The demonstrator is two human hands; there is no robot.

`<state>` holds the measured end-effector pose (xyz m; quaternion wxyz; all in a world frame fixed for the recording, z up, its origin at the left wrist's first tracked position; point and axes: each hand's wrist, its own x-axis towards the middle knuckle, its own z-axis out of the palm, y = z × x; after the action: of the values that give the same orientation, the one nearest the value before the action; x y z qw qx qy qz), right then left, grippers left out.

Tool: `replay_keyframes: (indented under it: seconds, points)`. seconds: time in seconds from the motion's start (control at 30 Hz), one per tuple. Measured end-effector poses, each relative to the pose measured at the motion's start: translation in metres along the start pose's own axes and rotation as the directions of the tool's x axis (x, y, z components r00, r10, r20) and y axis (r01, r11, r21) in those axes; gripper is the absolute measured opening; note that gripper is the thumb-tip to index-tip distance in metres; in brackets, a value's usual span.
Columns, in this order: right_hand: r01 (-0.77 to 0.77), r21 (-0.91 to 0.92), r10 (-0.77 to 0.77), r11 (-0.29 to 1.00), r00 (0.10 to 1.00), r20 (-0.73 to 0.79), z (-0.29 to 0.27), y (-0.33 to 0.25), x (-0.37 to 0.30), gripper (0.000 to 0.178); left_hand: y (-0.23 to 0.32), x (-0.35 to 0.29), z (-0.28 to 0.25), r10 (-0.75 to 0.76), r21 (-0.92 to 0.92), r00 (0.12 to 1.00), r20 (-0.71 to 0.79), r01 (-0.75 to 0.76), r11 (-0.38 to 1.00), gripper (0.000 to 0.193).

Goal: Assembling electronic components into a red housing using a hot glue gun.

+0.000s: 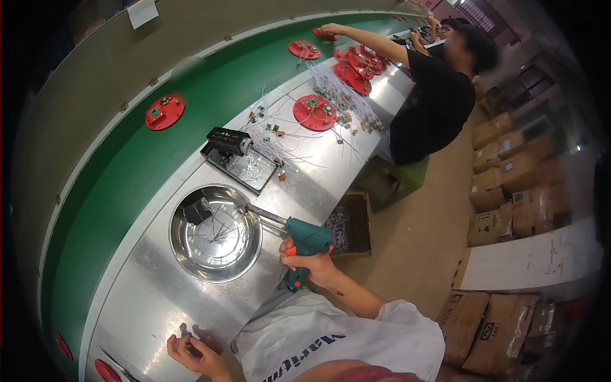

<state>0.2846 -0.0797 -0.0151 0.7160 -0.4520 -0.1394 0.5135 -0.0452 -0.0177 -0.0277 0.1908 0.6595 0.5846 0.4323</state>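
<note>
My right hand [312, 262] is wrapped round the grip of a teal soldering gun [308, 236] with an orange trigger. Its long metal barrel points left, and the tip reaches the right rim of a round steel bowl [216, 268]. Inside the bowl lie a dark block [197, 211] and several thin pieces of wire. Nearer to me on the left, my left hand [196, 354] is over the metal bench, its fingers apart and holding nothing. Close to it are a red disc [107, 370] and a slim metal tool, partly cut off by the picture's edge.
Beyond the bowl stands a black cylindrical device [228, 141] over a shallow black tray [254, 170]. White wires with small circuit boards and a red disc [314, 113] lie further on. Red discs sit on the green belt [127, 153]. A co-worker [439, 95] sits ahead; cartons [493, 328] line the right.
</note>
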Motion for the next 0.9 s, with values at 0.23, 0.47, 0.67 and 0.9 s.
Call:
replay_keyframes:
  seconds: [0.23,0.47,0.67,0.9]
  points:
    - [-0.005,0.013,0.005,1.0,1.0,-0.012,0.001,0.002,0.001,0.029,-0.001,0.001,0.005,0.08,0.049,0.995,-0.054,-0.077,0.996,0.013]
    - [-0.005,0.041,0.007,0.999,0.999,-0.053,0.007,-0.001,0.001,0.029,0.0,0.001,0.007,0.125,-0.013,0.991,-0.046,-0.125,0.992,0.012]
    - [-0.032,0.056,0.034,0.998,0.999,-0.039,0.004,0.003,0.003,0.03,0.002,0.003,0.003,0.13,-0.069,0.992,0.002,-0.129,0.989,0.01]
    - [-0.041,0.085,0.044,0.996,0.999,-0.026,-0.002,0.001,0.002,0.032,0.009,0.004,0.007,-0.003,-0.06,1.0,0.01,0.003,0.998,0.009]
